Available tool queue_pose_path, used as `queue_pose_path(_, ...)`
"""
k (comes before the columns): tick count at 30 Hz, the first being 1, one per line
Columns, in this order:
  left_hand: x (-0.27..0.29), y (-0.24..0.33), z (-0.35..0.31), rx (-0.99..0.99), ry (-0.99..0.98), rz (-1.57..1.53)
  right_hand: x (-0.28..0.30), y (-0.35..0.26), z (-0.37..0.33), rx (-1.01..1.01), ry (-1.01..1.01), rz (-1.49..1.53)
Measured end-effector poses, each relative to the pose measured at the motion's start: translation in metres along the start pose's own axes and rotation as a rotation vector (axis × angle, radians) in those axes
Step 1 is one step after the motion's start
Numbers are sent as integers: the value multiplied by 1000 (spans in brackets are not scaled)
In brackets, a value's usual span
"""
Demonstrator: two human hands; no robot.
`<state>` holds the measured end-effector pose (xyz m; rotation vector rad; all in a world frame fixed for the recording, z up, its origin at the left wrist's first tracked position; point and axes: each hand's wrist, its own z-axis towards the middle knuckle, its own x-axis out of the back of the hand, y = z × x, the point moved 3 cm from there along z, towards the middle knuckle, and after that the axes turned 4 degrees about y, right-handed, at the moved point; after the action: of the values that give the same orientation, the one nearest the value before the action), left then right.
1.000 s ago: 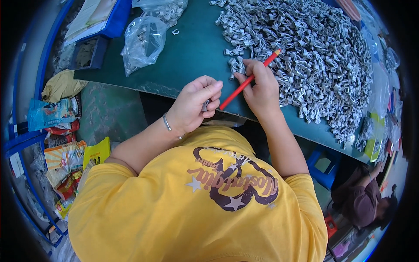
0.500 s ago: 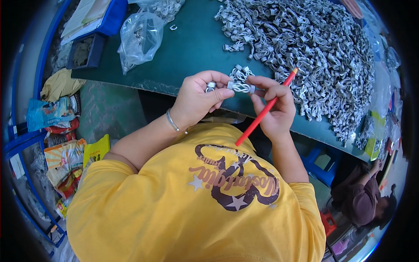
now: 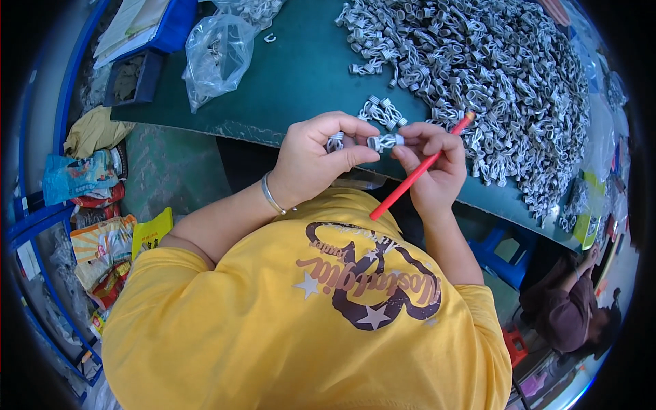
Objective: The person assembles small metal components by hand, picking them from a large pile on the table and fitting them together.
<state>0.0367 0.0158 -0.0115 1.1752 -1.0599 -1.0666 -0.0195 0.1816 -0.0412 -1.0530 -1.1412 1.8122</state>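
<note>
Just in front of the table's near edge, both hands meet at a small grey looped part [image 3: 385, 141] with ribbed ends. My left hand [image 3: 316, 152] has its thumb and forefinger at the part's left end. A second looped part [image 3: 335, 141] sits behind those fingers, tucked in the same hand. My right hand [image 3: 436, 164] pinches the right end and also keeps a red pencil-like stick [image 3: 414, 179] slanting between its fingers. Beyond the hands, a few similar parts [image 3: 381, 111] lie on the green table [image 3: 301, 82]. Both hands are closed.
A large heap of the same grey parts [image 3: 478, 75] covers the table's right side. Left of it are a clear plastic bag [image 3: 219, 58], a blue tray with papers [image 3: 167, 31] and a dark bin [image 3: 133, 78]. Another person [image 3: 564, 304] is at the far right, near a blue stool [image 3: 502, 256].
Both hands have shifted slightly right. The held part has turned between the fingertips and now shows apart from the few parts on the table behind it.
</note>
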Motion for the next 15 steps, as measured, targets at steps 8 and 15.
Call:
queue_pose_path(8,-4,-16,-3,439,-55,-344,-15,-25,-1,359,-49,-268)
queue_pose_path(15,-5,-14,-6,469,-7,-362,-15,-23,-4,334,-30,-300)
